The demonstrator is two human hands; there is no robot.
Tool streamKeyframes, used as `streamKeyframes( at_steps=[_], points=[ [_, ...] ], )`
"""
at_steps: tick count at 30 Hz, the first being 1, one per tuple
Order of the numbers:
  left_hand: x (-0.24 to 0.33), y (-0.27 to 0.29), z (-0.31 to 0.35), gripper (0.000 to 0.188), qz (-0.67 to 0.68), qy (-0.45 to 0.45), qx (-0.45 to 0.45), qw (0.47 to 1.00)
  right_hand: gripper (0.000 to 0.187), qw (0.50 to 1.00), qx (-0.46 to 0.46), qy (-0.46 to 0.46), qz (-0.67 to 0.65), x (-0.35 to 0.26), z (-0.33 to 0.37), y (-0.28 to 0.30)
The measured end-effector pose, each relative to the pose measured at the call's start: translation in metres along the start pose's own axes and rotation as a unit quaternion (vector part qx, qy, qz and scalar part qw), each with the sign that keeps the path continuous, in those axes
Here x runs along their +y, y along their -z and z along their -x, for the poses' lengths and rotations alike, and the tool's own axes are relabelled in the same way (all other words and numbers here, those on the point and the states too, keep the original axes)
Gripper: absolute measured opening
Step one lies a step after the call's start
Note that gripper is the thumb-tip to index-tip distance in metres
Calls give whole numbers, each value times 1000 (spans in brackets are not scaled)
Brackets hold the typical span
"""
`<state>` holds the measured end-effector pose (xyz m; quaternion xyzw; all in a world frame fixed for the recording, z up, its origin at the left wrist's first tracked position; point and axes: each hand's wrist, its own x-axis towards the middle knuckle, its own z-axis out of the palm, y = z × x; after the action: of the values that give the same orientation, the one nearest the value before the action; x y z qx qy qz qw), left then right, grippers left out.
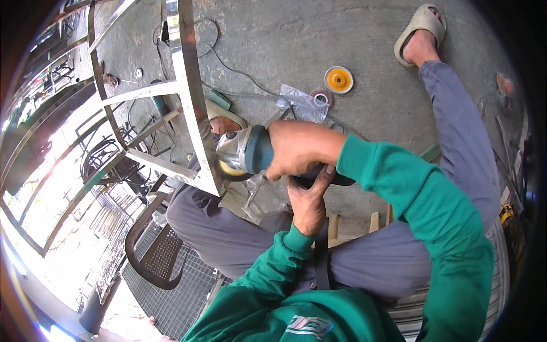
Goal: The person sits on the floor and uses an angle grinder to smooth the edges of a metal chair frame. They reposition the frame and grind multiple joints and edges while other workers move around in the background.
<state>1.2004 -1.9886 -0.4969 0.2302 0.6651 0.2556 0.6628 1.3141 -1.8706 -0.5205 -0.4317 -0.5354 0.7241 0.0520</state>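
Observation:
An angle grinder (257, 149) with a teal body and silver head is in both my hands. My right hand (305, 142) is wrapped over the body just behind the head. From below, my left hand (309, 208) grips the dark rear part, its thumb up along the side. The pale yellow disc (232, 169) on the grinder sits at the lower corner of a shiny metal frame (194, 97); whether they touch I cannot tell. The frame's bars rise and spread to the left.
On the concrete floor lie an orange-yellow backing disc (339, 80), a flap disc (322, 96) and a clear plastic bag (297, 104). A black cable (242, 73) runs across the floor. A perforated chair (162, 256) stands left of my bent leg, near coiled cables (102, 162).

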Motion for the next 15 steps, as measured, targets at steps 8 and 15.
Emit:
streamKeyframes(
  at_steps=[8,15],
  points=[
    [1,-2,-4,69,-32,-4,22,999,45,998,-13,31,-57,10,-15,-2],
    [10,-9,-12,54,5,-8,31,999,47,998,-40,38,-19,2,-22,13]
  ],
)
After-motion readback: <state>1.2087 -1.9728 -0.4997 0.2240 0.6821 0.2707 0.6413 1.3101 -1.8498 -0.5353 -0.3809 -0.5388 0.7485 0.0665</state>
